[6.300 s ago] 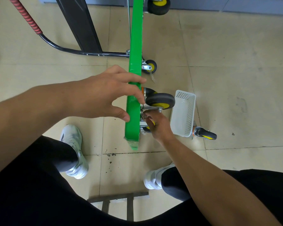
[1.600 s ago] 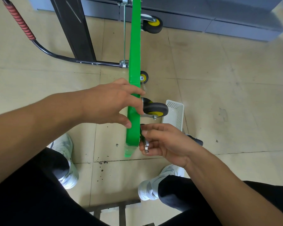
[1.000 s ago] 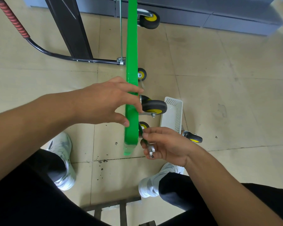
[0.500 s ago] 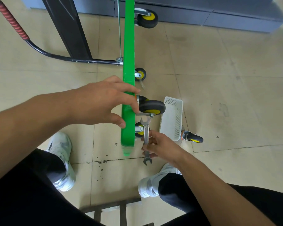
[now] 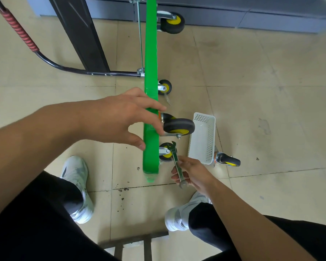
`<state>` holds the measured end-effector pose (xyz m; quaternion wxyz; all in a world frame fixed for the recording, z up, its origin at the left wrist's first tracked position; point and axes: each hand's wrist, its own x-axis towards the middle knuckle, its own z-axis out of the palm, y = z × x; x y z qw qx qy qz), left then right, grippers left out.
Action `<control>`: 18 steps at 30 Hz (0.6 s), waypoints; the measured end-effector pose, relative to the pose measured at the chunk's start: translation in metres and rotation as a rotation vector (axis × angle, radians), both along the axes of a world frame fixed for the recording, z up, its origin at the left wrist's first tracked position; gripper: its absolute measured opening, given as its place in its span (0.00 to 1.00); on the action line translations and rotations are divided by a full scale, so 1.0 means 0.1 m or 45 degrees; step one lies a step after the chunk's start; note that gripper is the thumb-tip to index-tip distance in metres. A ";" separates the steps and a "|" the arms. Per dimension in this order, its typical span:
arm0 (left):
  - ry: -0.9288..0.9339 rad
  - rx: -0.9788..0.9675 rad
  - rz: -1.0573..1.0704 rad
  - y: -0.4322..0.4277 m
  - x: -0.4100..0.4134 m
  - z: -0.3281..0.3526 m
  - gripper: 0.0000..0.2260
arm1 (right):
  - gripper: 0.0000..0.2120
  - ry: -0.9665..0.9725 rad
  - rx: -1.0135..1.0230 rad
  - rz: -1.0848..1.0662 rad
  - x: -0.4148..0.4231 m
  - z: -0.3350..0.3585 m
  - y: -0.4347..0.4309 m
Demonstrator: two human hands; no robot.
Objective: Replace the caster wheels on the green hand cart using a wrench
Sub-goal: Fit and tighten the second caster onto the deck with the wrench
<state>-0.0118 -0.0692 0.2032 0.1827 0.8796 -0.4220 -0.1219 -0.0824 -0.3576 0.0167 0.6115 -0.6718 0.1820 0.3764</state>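
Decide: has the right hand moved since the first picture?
Yes. The right hand, holding the wrench, drew back toward the person, past the near end of the white basket.

Bright green cart [image 5: 150, 72]. Black handle [image 5: 102, 73]; grip [image 5: 19, 31] striped red and black in a spiral. Dark grey tyre, yellow hub and orange ring on the mounted caster [image 5: 178, 126]; same colours on the loose caster [image 5: 227, 161]. Silver wrench [image 5: 176, 161], green-tinted. White basket [image 5: 202, 136], grid-perforated. Beige tiled floor [image 5: 252, 72], dark joints. White-and-grey shoes [image 5: 77, 185]. Black trousers [image 5: 36, 223].
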 end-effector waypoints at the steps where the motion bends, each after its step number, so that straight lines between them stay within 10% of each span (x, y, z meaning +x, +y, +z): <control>1: 0.005 0.002 -0.012 0.01 0.02 0.01 0.21 | 0.13 -0.003 0.008 -0.052 0.03 -0.05 -0.05; 9: -0.027 0.036 -0.038 -0.09 0.13 0.05 0.28 | 0.10 -0.271 -0.348 -0.426 0.40 -0.31 -0.30; 18: -0.114 0.119 -0.018 -0.42 0.40 0.16 0.32 | 0.08 -0.416 -0.994 -0.237 0.80 -0.68 -0.54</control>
